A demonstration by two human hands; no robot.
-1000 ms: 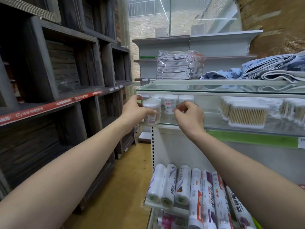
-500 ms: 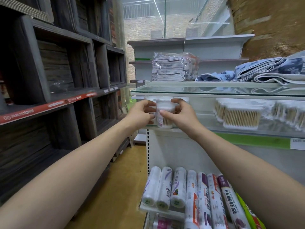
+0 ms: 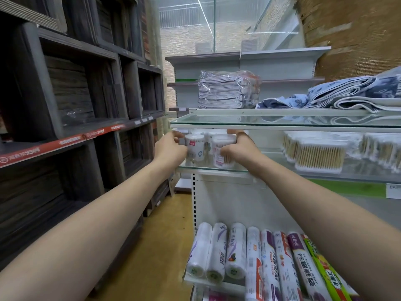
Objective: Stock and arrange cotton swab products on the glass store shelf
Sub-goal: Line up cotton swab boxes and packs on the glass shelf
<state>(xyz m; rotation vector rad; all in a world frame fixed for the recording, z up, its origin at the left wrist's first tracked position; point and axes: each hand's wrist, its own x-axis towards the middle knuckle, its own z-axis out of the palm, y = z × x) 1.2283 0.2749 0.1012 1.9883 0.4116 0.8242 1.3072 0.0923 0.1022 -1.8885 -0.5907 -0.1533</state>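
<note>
1. Where half a second ago both hands met on a single tub, each hand now holds its own: the left hand (image 3: pixel 171 152) grips the left cotton swab tub (image 3: pixel 194 147), and the right hand (image 3: pixel 239 148) grips the right cotton swab tub (image 3: pixel 223 152).
2. Both tubs stand at the left front corner of the lower glass shelf (image 3: pixel 217 169), at about 12 o'clock in the view, side by side and nearly touching. More tubs (image 3: pixel 209 135) sit just behind them.
3. The upper glass shelf (image 3: pixel 282 122) hangs close over the tub lids, leaving little headroom. Toward 2 o'clock, the lower shelf lies bare between the right hand and the flat swab packs (image 3: pixel 319 154).
4. Both forearms reach straight forward. The left fingers curl round the far side of their tub; the right thumb presses its tub's front, fingers hooked over the lid.
</note>
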